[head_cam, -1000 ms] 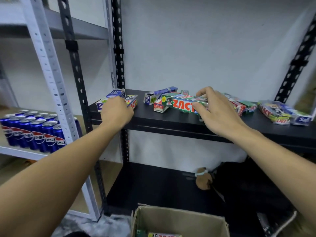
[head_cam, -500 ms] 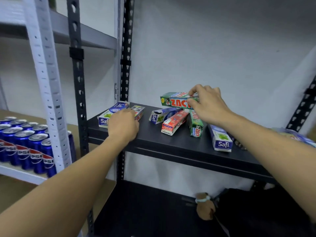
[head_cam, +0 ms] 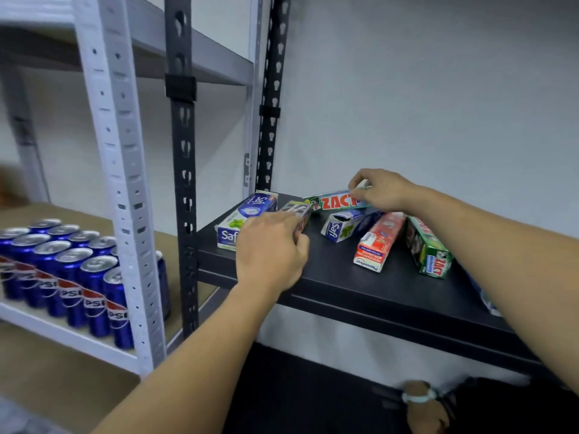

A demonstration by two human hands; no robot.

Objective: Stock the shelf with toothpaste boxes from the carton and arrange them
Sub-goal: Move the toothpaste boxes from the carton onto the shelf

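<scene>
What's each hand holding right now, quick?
Left hand: pinching the near end of a small box beside the Safi box.
Right hand: gripping the green ZACT box at the back.

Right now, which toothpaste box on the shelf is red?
The red-and-white box, lying between the open-ended blue Safi box and the front green Zact box.

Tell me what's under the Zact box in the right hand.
The far end of a blue Safi box shows beneath the Zact box; the right hand hides whatever lies under its other end.
</scene>
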